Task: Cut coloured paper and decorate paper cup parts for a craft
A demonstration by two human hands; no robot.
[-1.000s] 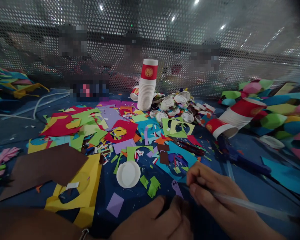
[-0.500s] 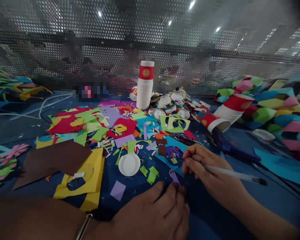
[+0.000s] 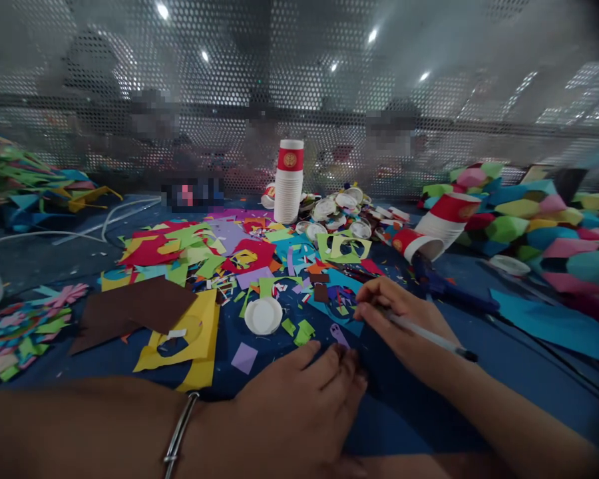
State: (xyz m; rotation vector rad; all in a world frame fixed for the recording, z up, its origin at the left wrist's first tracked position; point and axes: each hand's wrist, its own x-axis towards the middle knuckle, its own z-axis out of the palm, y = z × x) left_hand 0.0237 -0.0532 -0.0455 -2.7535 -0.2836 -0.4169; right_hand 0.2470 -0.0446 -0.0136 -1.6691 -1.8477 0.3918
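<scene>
My right hand (image 3: 409, 326) is closed around a clear pen (image 3: 432, 338) with a dark end cap; its fingers are above the table just right of the paper scraps. Low in the middle lies my left hand (image 3: 299, 392), palm down with curled fingers. Its fingertips press on the lower end of a small purple paper strip (image 3: 338, 334) bearing small dark marks. Left of that strip are green paper pieces (image 3: 304, 331), a white paper cup bottom (image 3: 263, 315) and a purple paper square (image 3: 244, 358).
Brown paper (image 3: 134, 309) and cut yellow paper (image 3: 204, 332) lie at left. Stacked paper cups (image 3: 288, 193) stand at the back beside a pile of cup bottoms (image 3: 339, 206). At right are tipped cups (image 3: 442, 223), a blue glue gun (image 3: 449, 293) with its cord, and colourful paper shapes (image 3: 529, 226).
The view has tilted up slightly and shifted. The pen's rear end sits closer in and my right hand has turned a little; my left hand stays by the purple strip.
</scene>
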